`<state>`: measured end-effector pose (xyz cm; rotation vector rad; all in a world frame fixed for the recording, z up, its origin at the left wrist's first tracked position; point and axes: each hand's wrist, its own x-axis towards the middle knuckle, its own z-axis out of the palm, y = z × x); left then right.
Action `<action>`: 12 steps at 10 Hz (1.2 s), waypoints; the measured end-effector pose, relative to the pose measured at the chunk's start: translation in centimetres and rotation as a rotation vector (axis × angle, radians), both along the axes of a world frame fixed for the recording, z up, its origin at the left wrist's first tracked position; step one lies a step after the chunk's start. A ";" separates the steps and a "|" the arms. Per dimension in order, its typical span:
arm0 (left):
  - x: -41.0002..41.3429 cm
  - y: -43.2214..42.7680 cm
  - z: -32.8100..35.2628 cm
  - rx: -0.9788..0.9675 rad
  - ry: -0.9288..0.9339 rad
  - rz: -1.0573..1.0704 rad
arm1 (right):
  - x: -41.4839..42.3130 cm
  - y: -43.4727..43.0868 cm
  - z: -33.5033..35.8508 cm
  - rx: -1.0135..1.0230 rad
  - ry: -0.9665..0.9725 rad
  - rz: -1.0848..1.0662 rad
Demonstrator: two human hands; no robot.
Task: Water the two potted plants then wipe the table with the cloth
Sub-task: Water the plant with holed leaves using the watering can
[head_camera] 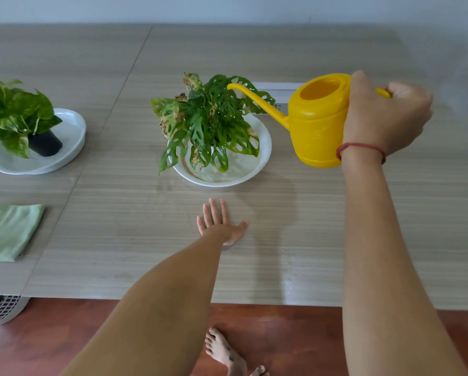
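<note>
My right hand (pixel 387 115) grips the handle of a yellow watering can (pixel 318 123), held above the table to the right of the middle plant. Its long spout tip reaches over the top of that plant's leaves. This holey-leafed plant (pixel 208 123) stands in a white dish (pixel 262 147) at the table's centre. A second plant with variegated leaves (pixel 13 115) in a black pot (pixel 46 143) sits on a white plate (pixel 73 131) at the far left. The folded green cloth (pixel 9 230) lies at the left front. My left hand (pixel 220 223) rests flat on the table, fingers spread, in front of the dish.
The wooden table (pixel 254 55) has a seam running diagonally on the left and its front edge near me. A grey slot sits behind the can. Below the edge are a red-brown floor, my bare foot (pixel 224 351) and a white mesh basket (pixel 2 308) at the lower left.
</note>
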<state>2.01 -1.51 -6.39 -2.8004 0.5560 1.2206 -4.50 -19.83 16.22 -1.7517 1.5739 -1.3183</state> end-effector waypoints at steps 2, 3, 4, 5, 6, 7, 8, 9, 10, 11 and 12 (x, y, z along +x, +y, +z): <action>0.1 0.0 0.0 -0.007 0.005 -0.004 | 1.0 0.1 0.5 0.006 -0.030 0.024; 0.1 0.1 0.1 -0.001 0.016 -0.003 | 1.6 0.4 0.9 0.003 -0.023 0.031; 0.2 0.0 0.2 -0.001 0.025 0.000 | 2.4 0.7 1.0 -0.003 -0.034 0.040; 0.3 0.0 0.2 -0.001 0.034 0.001 | 3.0 1.2 0.8 -0.009 -0.053 0.075; 0.4 -0.1 0.2 0.001 0.043 0.002 | 3.3 1.8 0.4 -0.008 -0.060 0.102; 0.6 -0.1 0.3 0.013 0.045 -0.004 | 3.3 2.0 0.1 -0.013 -0.067 0.121; 0.7 -0.2 0.2 0.020 0.046 -0.004 | 3.0 2.1 -0.1 -0.012 -0.060 0.126; 0.5 -0.2 0.1 0.021 0.036 -0.005 | 2.4 2.0 -0.3 -0.018 -0.076 0.131; 0.5 -0.1 0.1 0.021 0.032 -0.007 | 1.6 1.7 -0.2 -0.032 -0.079 0.131; 0.4 -0.2 0.2 0.023 0.018 -0.008 | 0.9 1.2 -0.1 -0.039 -0.066 0.114; 0.1 -0.1 0.2 0.023 0.001 -0.002 | 0.1 0.8 -0.1 -0.030 -0.047 0.092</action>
